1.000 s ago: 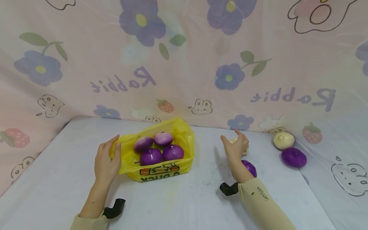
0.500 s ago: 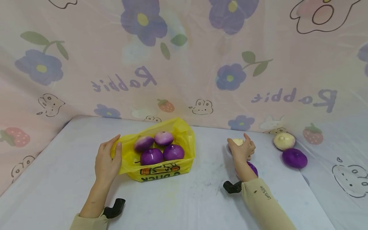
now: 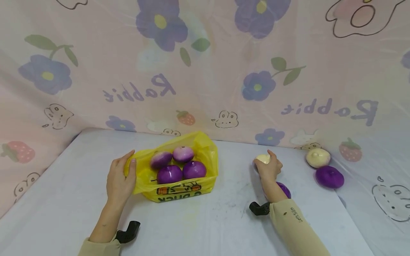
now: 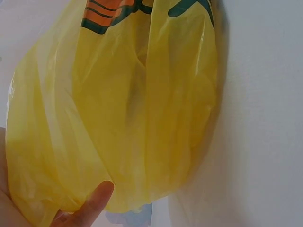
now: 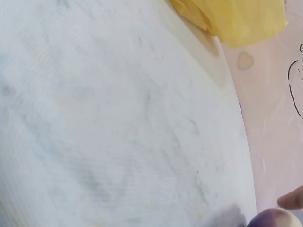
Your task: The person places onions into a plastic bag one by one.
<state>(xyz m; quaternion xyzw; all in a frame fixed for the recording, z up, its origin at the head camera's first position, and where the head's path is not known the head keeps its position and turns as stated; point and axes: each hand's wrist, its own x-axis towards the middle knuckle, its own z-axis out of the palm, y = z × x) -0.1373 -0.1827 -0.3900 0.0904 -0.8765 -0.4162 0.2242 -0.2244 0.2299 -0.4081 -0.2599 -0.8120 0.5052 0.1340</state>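
Note:
My left hand (image 3: 119,177) grips the left rim of a yellow plastic bag (image 3: 189,188), thumb in front. In the left wrist view the thumb presses against the thin yellow film (image 4: 132,118). Several purple onions (image 3: 169,174) lie inside the open-mouthed bag. At the right, my right hand (image 3: 270,170) has its thumb and fingers round a pale-topped onion (image 3: 263,159). The right wrist view catches only that onion's purple and cream edge (image 5: 275,220), with a fingertip right at it. Behind the right wrist, a purple onion (image 3: 284,189) is partly hidden.
Farther right, a cream onion (image 3: 317,158) and a flat purple onion (image 3: 330,177) lie side by side near the table's right edge. A patterned curtain (image 3: 205,71) rises behind the white table (image 3: 205,227). Each wrist carries a black camera mount (image 3: 259,208).
My right hand has come down onto the pale-topped onion, and its fingers have closed in round it. The left hand and the bag have stayed in place.

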